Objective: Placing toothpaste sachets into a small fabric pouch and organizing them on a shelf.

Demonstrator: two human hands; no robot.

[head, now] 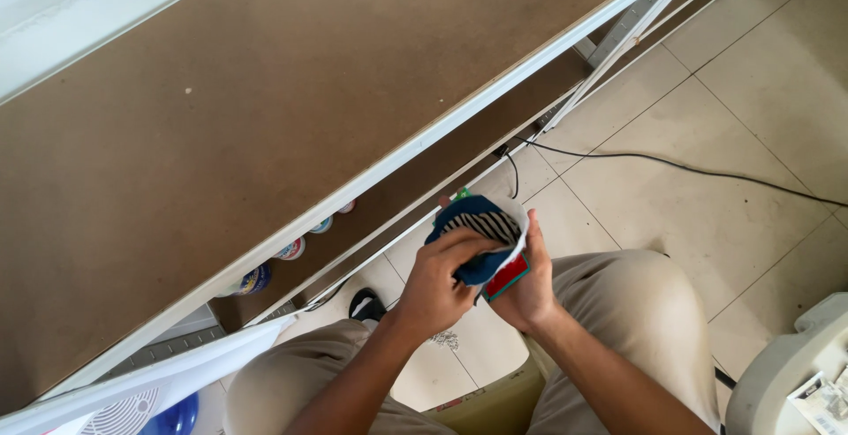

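Pale floor tiles (707, 135) fill the right of the head view, crossed by a thin black cable (671, 166), while a long brown tabletop (221, 108) with a white edge runs diagonally across the upper left. Beneath it, a lower shelf carries a row of small round containers (291, 248), only partly visible.

Seated, with knees in beige trousers (636, 311) spread apart, the person holds a small bundle of cloth (481, 232) in front of the lap, below the edge of the tabletop. It looks like folded or balled socks: dark blue with a black-and-white striped patch, a white rim and a red and green part underneath.

The left hand (437, 287) lies over the near side of the bundle, its fingers (468, 245) curled and pressed onto the blue fabric. The right hand (530, 289) cups the bundle from below and behind, fingers closed around the red part, mostly hidden by the cloth.

To handle the bundle well, the supporting hand should, I judge, keep a firm cradle while the upper fingers work the fabric in small pinches, so that the layers do not slip loose.

At the lower right stands a pale plastic appliance (786, 373); at the lower left, a white fan grille (124, 413).
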